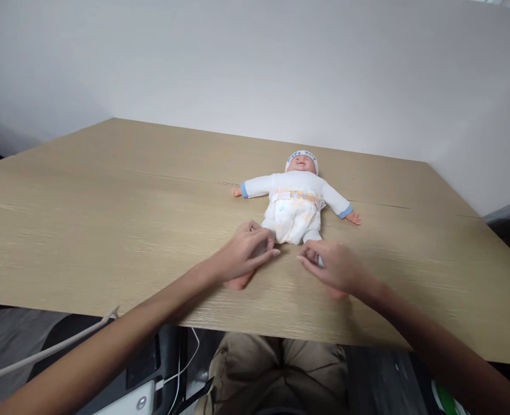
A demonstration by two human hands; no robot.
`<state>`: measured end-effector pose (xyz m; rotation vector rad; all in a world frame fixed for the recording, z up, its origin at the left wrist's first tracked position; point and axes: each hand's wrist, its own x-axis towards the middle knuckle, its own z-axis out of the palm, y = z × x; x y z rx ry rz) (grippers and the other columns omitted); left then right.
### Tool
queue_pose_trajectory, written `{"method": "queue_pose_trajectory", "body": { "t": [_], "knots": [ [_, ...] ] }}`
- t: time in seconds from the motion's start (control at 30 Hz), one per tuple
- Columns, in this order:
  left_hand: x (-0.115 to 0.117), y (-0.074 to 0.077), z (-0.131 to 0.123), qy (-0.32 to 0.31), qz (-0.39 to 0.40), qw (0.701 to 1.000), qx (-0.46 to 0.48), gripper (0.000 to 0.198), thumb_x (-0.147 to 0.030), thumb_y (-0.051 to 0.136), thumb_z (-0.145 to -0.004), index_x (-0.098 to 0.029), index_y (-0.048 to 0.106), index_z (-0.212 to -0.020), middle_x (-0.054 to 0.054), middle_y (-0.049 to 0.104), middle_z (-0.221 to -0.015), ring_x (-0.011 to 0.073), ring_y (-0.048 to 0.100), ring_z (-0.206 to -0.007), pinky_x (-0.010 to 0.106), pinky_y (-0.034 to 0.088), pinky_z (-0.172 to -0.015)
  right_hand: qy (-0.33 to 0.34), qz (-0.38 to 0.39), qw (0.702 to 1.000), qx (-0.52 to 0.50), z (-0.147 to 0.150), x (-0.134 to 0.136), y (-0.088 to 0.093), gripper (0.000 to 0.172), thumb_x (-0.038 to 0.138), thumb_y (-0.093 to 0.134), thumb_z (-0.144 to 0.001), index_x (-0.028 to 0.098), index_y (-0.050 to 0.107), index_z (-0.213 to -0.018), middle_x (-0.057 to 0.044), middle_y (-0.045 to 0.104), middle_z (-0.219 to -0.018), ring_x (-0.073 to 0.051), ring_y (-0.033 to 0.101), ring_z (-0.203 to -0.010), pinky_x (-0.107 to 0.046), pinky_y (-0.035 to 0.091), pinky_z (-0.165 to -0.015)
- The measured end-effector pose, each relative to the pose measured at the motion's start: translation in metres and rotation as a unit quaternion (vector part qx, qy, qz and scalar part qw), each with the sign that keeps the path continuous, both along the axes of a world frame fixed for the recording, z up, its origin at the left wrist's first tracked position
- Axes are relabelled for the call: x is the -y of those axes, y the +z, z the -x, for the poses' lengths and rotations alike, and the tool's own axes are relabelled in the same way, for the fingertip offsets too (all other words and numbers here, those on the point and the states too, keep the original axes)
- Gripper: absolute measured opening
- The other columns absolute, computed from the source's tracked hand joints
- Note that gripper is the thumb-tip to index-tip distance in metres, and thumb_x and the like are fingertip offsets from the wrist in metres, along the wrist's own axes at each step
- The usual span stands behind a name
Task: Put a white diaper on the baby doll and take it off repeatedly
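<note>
A baby doll [300, 181] lies on its back with its head toward the wall and its arms spread. It wears a white top with blue cuffs, a white printed cap, and a white diaper [293, 219] fastened at the waist over pale leggings. My left hand [250, 251] curls over the doll's leg on the left, and a foot [240, 282] shows beneath it. On the other leg my right hand [330, 262] is closed, with pale legging cloth showing at its fingers. Both hands hide most of the lower legs.
The wooden table [108, 230] has a seam across it and meets a pale wall [255, 69] at the back. Below its front edge are my trousered legs [276, 369], a white device [129, 400] with a cable, and a thicker pale cord [56, 354].
</note>
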<state>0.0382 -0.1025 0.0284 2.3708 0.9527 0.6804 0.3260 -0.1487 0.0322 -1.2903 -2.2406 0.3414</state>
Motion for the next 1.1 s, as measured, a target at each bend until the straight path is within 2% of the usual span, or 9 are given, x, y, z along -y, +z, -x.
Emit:
{"method": "queue_pose_trajectory", "body": {
  "t": [0.17, 0.4, 0.53, 0.63, 0.7, 0.8, 0.9, 1.0, 1.1],
  "knots": [
    [-0.014, -0.006, -0.022, 0.093, 0.035, 0.995, 0.021, 0.037, -0.059, 0.070, -0.102, -0.023, 0.061, -0.096, 0.003, 0.067, -0.087, 0.0247, 0.058, -0.086, 0.038, 0.045, -0.083, -0.132, 0.035, 0.988, 0.070, 0.014, -0.008, 0.003, 0.020, 0.040, 0.066, -0.108, 0.024, 0.070, -0.096, 0.001, 0.065, -0.066, -0.021, 0.062, -0.062, -0.032, 0.031, -0.060],
    [-0.013, -0.007, -0.036, 0.132, 0.016, 0.991, -0.007, 0.038, -0.045, 0.066, -0.103, -0.024, 0.051, -0.076, 0.003, 0.057, -0.078, 0.0257, 0.057, -0.086, 0.037, 0.044, -0.081, -0.148, -0.005, 0.988, 0.042, 0.035, -0.008, -0.011, 0.013, 0.034, 0.068, -0.109, 0.022, 0.072, -0.106, -0.006, 0.075, -0.104, -0.023, 0.070, -0.082, -0.033, 0.043, -0.068],
    [-0.011, -0.005, -0.034, 0.095, -0.001, 0.995, 0.041, 0.026, -0.043, 0.061, -0.105, -0.022, 0.061, -0.090, 0.009, 0.068, -0.106, 0.0280, 0.062, -0.105, 0.043, 0.050, -0.098, -0.122, -0.042, 0.991, 0.024, 0.031, -0.009, -0.024, 0.016, 0.030, 0.068, -0.106, 0.022, 0.073, -0.119, -0.011, 0.074, -0.123, -0.028, 0.073, -0.098, -0.038, 0.053, -0.081],
    [-0.010, -0.002, -0.032, 0.070, 0.001, 0.994, 0.080, 0.025, -0.043, 0.059, -0.107, -0.019, 0.068, -0.105, 0.014, 0.064, -0.135, 0.0302, 0.062, -0.127, 0.045, 0.048, -0.113, -0.103, -0.047, 0.994, 0.007, 0.029, -0.007, -0.028, 0.022, 0.027, 0.068, -0.104, 0.022, 0.071, -0.125, -0.013, 0.072, -0.136, -0.032, 0.073, -0.112, -0.043, 0.057, -0.092],
    [-0.011, -0.002, -0.031, 0.057, 0.010, 0.994, 0.090, 0.025, -0.042, 0.059, -0.108, -0.019, 0.068, -0.108, 0.014, 0.065, -0.135, 0.0298, 0.062, -0.127, 0.044, 0.048, -0.113, -0.092, -0.037, 0.995, -0.002, 0.029, -0.005, -0.026, 0.024, 0.025, 0.068, -0.102, 0.022, 0.070, -0.126, -0.014, 0.071, -0.140, -0.032, 0.073, -0.118, -0.044, 0.057, -0.095],
    [-0.014, -0.004, -0.030, 0.061, 0.025, 0.995, 0.079, 0.023, -0.042, 0.059, -0.107, -0.021, 0.063, -0.099, 0.007, 0.067, -0.110, 0.0265, 0.062, -0.108, 0.040, 0.050, -0.099, -0.083, 0.000, 0.997, -0.006, 0.031, -0.007, -0.020, 0.025, 0.025, 0.069, -0.099, 0.023, 0.068, -0.124, -0.013, 0.075, -0.134, -0.033, 0.074, -0.116, -0.044, 0.056, -0.093],
    [-0.015, -0.005, -0.030, 0.096, 0.040, 0.993, 0.061, 0.032, -0.045, 0.062, -0.104, -0.023, 0.051, -0.084, 0.001, 0.056, -0.088, 0.0226, 0.055, -0.090, 0.036, 0.045, -0.084, -0.103, 0.049, 0.993, -0.018, 0.032, -0.012, -0.018, 0.026, 0.031, 0.072, -0.098, 0.024, 0.064, -0.122, -0.010, 0.081, -0.112, -0.033, 0.076, -0.099, -0.042, 0.054, -0.085],
    [-0.014, -0.005, -0.031, 0.112, 0.073, 0.988, 0.080, 0.036, -0.048, 0.065, -0.101, -0.023, 0.047, -0.083, -0.001, 0.052, -0.086, 0.0204, 0.051, -0.085, 0.034, 0.042, -0.079, -0.139, 0.064, 0.984, -0.091, 0.028, -0.018, -0.023, 0.030, 0.036, 0.075, -0.096, 0.026, 0.060, -0.121, -0.006, 0.081, -0.109, -0.031, 0.077, -0.096, -0.039, 0.051, -0.081],
    [-0.011, -0.006, -0.030, 0.130, 0.123, 0.973, 0.145, 0.030, -0.047, 0.068, -0.100, -0.024, 0.050, -0.094, -0.002, 0.054, -0.091, 0.0186, 0.052, -0.084, 0.033, 0.044, -0.079, -0.175, 0.047, 0.970, -0.160, 0.022, -0.020, -0.028, 0.033, 0.040, 0.077, -0.095, 0.027, 0.056, -0.117, -0.004, 0.083, -0.109, -0.030, 0.078, -0.099, -0.043, 0.051, -0.092]
  ]
}}
